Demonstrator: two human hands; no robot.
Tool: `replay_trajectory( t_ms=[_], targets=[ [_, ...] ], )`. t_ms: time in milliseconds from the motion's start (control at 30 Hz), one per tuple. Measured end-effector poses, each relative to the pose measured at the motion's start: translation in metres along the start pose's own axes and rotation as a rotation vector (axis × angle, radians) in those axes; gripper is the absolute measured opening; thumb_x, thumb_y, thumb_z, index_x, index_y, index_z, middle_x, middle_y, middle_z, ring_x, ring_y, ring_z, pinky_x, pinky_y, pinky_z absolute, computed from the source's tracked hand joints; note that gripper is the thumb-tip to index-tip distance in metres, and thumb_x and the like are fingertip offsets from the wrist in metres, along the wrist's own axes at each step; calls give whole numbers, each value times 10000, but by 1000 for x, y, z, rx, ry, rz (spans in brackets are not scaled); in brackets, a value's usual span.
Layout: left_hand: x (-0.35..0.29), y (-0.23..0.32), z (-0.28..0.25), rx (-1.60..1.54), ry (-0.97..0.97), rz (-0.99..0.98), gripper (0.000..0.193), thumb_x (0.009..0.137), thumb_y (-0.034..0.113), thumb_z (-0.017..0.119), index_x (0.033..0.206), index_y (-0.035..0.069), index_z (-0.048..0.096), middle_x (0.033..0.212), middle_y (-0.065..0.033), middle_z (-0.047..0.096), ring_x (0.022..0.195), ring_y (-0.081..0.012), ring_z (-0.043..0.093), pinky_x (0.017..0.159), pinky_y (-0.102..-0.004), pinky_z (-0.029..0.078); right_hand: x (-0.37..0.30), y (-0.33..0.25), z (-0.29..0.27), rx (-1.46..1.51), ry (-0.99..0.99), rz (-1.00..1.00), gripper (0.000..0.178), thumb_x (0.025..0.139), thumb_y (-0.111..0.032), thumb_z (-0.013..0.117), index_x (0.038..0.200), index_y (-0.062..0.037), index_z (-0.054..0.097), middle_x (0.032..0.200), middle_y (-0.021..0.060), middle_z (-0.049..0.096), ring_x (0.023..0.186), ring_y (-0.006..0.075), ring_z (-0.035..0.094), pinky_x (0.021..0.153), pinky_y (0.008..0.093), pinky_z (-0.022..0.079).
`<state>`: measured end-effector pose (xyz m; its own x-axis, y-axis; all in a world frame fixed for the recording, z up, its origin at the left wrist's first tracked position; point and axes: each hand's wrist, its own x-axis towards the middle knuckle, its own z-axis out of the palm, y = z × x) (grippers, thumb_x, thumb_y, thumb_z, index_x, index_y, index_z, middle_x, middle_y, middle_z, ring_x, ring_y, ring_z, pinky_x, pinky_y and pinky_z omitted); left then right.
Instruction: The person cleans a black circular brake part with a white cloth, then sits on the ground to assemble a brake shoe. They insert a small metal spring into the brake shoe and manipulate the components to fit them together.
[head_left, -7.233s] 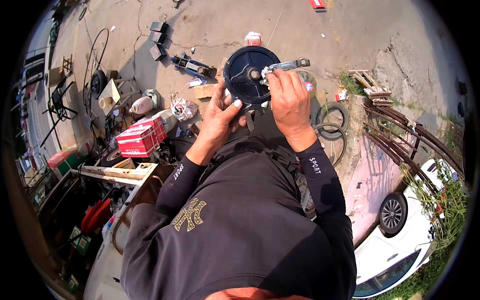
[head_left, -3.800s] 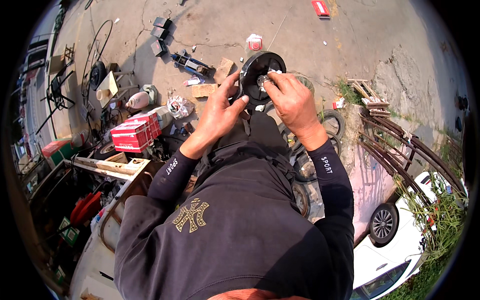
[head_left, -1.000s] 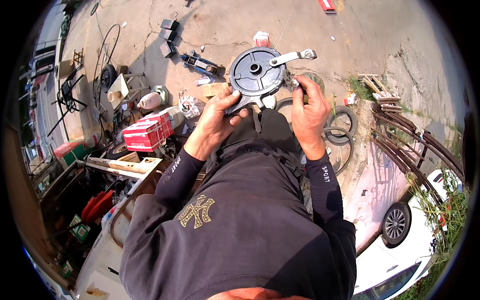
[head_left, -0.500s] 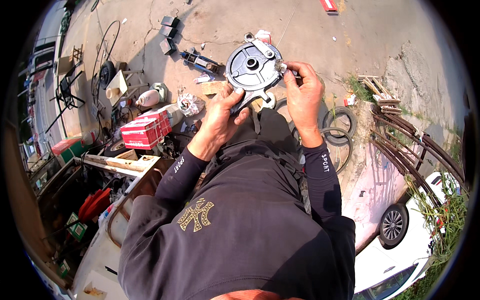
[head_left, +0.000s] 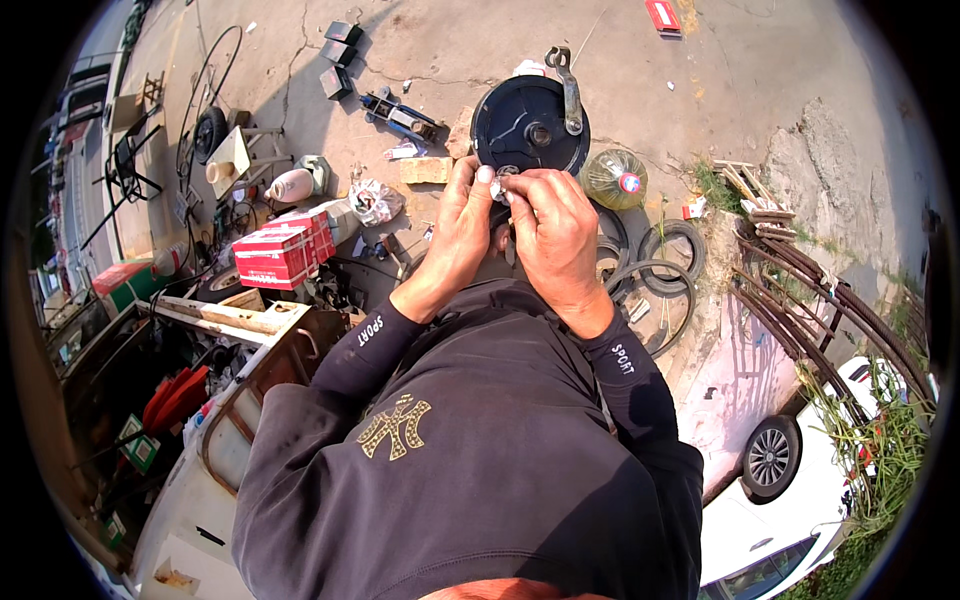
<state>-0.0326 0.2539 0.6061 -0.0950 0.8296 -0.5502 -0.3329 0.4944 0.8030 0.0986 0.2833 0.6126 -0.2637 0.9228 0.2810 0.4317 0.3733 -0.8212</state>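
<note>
The fingers of the right hand (head_left: 562, 232) are pinched together on a small crumpled pale piece (head_left: 498, 190) at the lower edge of the round black plate (head_left: 512, 115). The left hand (head_left: 455, 228) is clamped on the plate's lower-left edge, thumb uppermost. The plate is held before the torso; its metal lever (head_left: 572, 98) lies right of the hub (head_left: 539, 134) and projects past the upper rim. A clear bottle (head_left: 606, 184) stands to the right.

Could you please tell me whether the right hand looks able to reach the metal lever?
Probably yes: the right hand is at the near edge of the black disc and nothing visible blocks the metal lever, though that hand seems busy with a small pale piece.
</note>
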Motion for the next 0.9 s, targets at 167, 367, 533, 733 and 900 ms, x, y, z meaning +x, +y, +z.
replay_trajectory(
  t_ms=[167, 367, 533, 733, 900],
  targets=[
    [-13, 2, 1, -37, -4, -34, 314, 1075, 364, 452, 1292, 139, 487, 910, 46, 566, 611, -20, 508, 467, -170, 411, -3, 27, -25, -434, 16, -92, 249, 748, 15, 696, 993, -9, 661, 952, 123, 628, 866, 283, 616, 726, 386, 540],
    [-5, -7, -7, -70, -56, -64, 305, 1083, 359, 426, 1271, 128, 495, 964, 48, 602, 621, -3, 510, 451, -167, 399, -2, 8, 3, -236, -15, -79, 189, 789, 15, 688, 973, -24, 674, 923, 104, 630, 846, 287, 620, 719, 386, 522],
    [-9, -6, -10, 11, -29, -131, 312, 1077, 346, 452, 1265, 103, 506, 918, 29, 616, 517, -24, 476, 424, -175, 378, -9, 24, -37, -342, -177, 112, 159, 794, -17, 695, 950, -32, 677, 891, 105, 619, 867, 292, 619, 722, 399, 525],
    [-8, -1, -8, 235, -104, -42, 315, 982, 135, 624, 1223, -23, 498, 803, 0, 598, 502, -27, 484, 416, -209, 363, 29, 27, -19, -290, 84, -3, 132, 791, -1, 687, 920, -24, 674, 886, 99, 625, 879, 296, 609, 764, 407, 511],
    [-5, 11, -12, 299, -142, -74, 360, 959, 86, 630, 1259, -64, 498, 977, -76, 666, 719, -73, 584, 577, -248, 468, 11, 30, 11, -126, 3, -104, 130, 775, -27, 709, 904, -41, 690, 891, 89, 647, 877, 284, 611, 780, 415, 502]
  ],
)
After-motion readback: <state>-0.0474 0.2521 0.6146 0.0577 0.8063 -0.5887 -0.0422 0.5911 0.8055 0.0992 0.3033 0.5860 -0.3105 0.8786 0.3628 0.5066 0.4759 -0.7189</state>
